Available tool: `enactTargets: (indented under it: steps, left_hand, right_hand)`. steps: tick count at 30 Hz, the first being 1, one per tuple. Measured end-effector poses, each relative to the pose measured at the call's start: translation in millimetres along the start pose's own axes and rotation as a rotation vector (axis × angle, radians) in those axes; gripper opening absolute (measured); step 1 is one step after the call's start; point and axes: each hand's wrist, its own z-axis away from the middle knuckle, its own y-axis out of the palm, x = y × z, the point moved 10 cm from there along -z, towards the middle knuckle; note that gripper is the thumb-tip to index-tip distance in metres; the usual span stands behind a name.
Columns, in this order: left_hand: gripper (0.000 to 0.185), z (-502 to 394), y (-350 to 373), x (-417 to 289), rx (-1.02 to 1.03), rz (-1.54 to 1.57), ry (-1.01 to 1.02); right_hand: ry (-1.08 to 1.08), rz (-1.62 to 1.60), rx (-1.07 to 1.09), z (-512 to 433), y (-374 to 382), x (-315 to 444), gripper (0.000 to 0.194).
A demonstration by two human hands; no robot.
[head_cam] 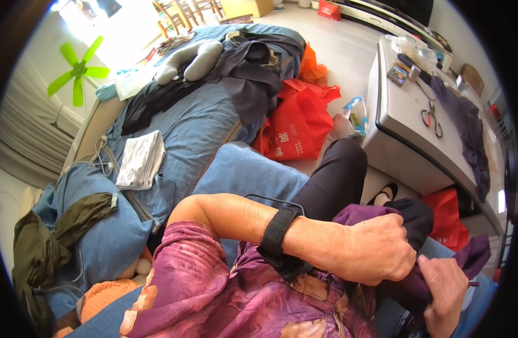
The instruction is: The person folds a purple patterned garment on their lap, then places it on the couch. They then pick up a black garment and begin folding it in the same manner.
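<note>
My left hand [379, 249] is closed in a fist on a dark purple cloth [358, 213] above my lap, and a black strap [280, 230] goes around its wrist. Close by on the right, my right hand [444, 291] has its fingers curled over the same kind of purple fabric [474, 255]. The fingertips of both hands are hidden, as is much of the cloth under them. Dark trousers [335, 181] cover my legs below.
Scissors [432, 120] lie on a pale coffee table [411, 110] at right, with a dark garment [466, 135] along it. Red bags [301, 122] stand on the floor. A blue-covered sofa [199, 122] holds a grey neck pillow [199, 59], a folded white cloth [140, 160] and an olive garment [43, 241].
</note>
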Motion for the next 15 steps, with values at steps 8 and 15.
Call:
enactTargets:
  steps: [8, 15]
  left_hand:
    - [0.022, 12.4, -68.6, 5.9, -0.307, -0.514, 0.025]
    - [0.027, 85.1, -5.9, 20.2, 0.031, -0.578, -0.138]
  right_hand:
    - [0.09, 0.032, -0.485, -18.0, -42.1, -6.9, 0.061]
    - [0.025, 0.171, -0.378, -60.1, 61.1, -12.7, 0.062]
